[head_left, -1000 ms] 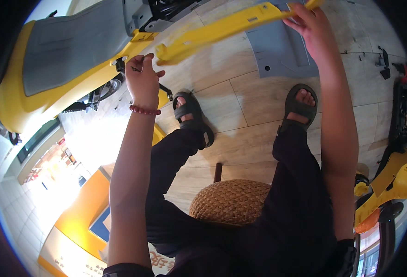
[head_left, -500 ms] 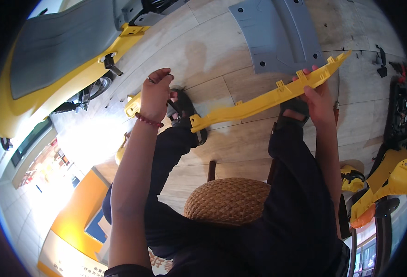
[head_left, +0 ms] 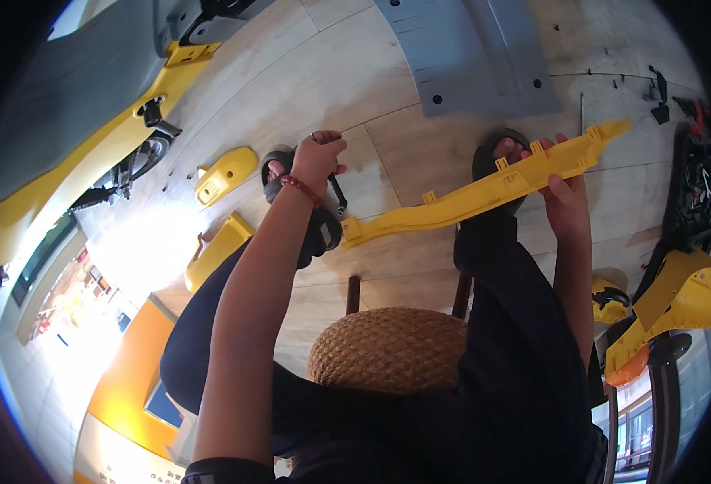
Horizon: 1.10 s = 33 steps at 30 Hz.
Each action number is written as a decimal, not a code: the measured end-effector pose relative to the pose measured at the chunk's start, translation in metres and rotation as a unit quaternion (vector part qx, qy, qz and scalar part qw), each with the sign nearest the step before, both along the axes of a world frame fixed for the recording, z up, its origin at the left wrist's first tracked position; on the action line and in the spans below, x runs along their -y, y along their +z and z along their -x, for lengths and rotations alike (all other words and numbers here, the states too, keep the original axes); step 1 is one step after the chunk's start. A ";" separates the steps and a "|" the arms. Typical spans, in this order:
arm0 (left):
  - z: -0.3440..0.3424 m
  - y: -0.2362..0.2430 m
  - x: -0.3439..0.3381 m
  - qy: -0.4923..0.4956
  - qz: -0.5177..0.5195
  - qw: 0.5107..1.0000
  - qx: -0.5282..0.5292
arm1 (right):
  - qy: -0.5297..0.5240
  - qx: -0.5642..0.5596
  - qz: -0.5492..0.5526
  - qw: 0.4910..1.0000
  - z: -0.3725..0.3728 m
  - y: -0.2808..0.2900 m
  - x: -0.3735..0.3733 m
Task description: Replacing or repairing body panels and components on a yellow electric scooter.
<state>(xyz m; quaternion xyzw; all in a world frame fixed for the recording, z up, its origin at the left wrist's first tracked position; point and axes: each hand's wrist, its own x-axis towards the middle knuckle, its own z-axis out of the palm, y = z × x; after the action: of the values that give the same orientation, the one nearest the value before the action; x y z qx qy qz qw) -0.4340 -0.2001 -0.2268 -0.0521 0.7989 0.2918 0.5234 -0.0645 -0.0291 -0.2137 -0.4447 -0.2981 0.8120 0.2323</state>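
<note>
A long, narrow yellow plastic trim strip [head_left: 468, 198] with clip tabs along its upper edge lies slantwise in front of me. Near its right end, my right hand [head_left: 563, 181] is wrapped round it, thumb on the near face. My left hand [head_left: 321, 164], with a beaded bracelet at the wrist, is closed above the strip's left end. From under its fingers a slim dark tool [head_left: 338, 196] points down, with a small metal-looking end; its exact kind is unclear. The tool's tip is close to the strip's left end; whether they touch I cannot tell.
A yellow and grey scooter body [head_left: 73, 129] stands at upper left. Beyond the strip lies a grey panel [head_left: 476, 60]. Yellow parts [head_left: 230, 173] are on the floor at left, others [head_left: 670, 302] at right. An open tool case [head_left: 694, 189] is at far right. Below me is a woven stool [head_left: 388, 347].
My left hand has moved right with the dark tool, which shows more clearly now. The strip's right end has dropped slightly with my right hand. The whole view has shifted a little.
</note>
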 end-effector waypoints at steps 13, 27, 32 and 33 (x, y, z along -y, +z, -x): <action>-0.029 -0.063 0.010 -0.265 0.022 0.940 -0.213 | -0.050 -0.039 0.014 0.998 -0.030 0.000 0.004; -0.035 -0.089 0.000 -0.226 0.016 0.944 -0.241 | -0.054 0.002 0.001 0.999 -0.048 0.001 -0.002; -0.033 -0.091 -0.003 -0.202 0.024 0.948 -0.244 | -0.054 0.008 -0.007 0.998 -0.045 0.002 -0.006; -0.032 -0.090 -0.004 -0.208 0.036 0.944 -0.252 | -0.057 0.009 -0.008 0.998 -0.044 0.003 -0.007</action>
<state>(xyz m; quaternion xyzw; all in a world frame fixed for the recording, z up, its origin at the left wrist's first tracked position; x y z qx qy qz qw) -0.4018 -0.1960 -0.3171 0.1720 0.9075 0.1510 0.3523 -0.0206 -0.0225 -0.2109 -0.4661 -0.2808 0.7912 0.2792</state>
